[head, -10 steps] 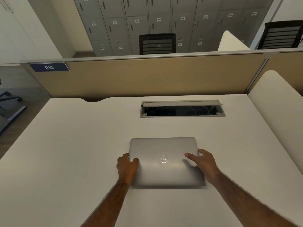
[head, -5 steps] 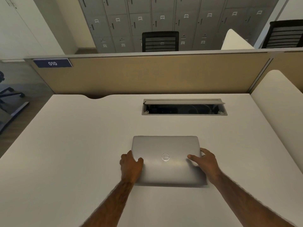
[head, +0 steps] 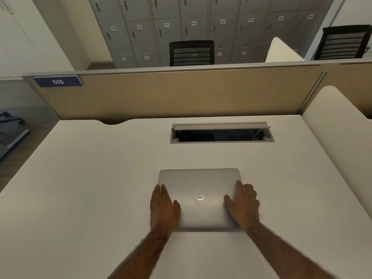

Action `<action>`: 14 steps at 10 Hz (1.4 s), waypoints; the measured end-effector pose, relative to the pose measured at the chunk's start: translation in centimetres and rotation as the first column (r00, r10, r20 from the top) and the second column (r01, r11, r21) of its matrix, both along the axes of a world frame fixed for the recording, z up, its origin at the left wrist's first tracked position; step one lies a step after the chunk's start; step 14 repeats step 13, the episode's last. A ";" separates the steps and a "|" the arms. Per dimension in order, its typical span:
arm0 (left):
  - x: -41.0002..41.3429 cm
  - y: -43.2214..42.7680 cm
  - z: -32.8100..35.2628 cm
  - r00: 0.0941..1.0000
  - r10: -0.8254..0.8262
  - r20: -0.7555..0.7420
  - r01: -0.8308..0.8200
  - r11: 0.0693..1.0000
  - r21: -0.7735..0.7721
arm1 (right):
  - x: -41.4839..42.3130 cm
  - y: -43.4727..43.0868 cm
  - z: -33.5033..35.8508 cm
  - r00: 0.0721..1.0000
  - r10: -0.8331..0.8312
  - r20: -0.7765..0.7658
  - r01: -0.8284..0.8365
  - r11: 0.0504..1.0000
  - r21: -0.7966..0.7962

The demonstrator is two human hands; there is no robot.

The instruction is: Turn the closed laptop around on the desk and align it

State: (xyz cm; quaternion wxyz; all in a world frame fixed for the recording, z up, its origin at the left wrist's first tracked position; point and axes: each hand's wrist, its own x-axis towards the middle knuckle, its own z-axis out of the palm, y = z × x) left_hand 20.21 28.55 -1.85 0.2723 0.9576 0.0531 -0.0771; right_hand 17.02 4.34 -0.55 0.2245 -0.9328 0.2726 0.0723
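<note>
Here, the white desk (head: 80,198) runs up to a tan partition (head: 181,93). The closed laptop (head: 199,182) lies flat and square near the desk's front, well short of the open cable hatch (head: 221,125). The left hand (head: 164,208) presses straight, close-set fingers along its left side, thumb on the lid. The right hand (head: 244,206) curls its fingers over the right edge, thumb on top. A round logo (head: 200,195) sits between them.

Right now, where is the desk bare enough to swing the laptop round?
Bare desk runs wide left of the laptop, out to the desk's left edge, and right of it up to the side divider. A bare strip separates the laptop from the open cable box. Crowded: the laptop's two sides, where the left hand and right hand touch it.
</note>
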 end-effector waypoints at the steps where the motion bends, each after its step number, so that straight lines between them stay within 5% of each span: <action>1: 0.1 -0.4 -0.4 0.974 -0.211 0.079 0.200 0.972 0.125 | 0.1 1.6 -0.4 0.981 0.195 0.014 -0.192 0.972 -0.135; 3: -0.2 -0.9 -2.0 0.909 -0.412 0.069 0.386 0.892 0.236 | 0.3 3.7 -2.3 0.902 0.422 -0.095 -0.432 0.883 -0.181; 14: 1.4 -1.7 -1.0 0.919 -0.370 0.134 0.320 0.900 0.295 | 0.3 2.2 -0.5 0.894 0.439 0.089 -0.387 0.857 -0.339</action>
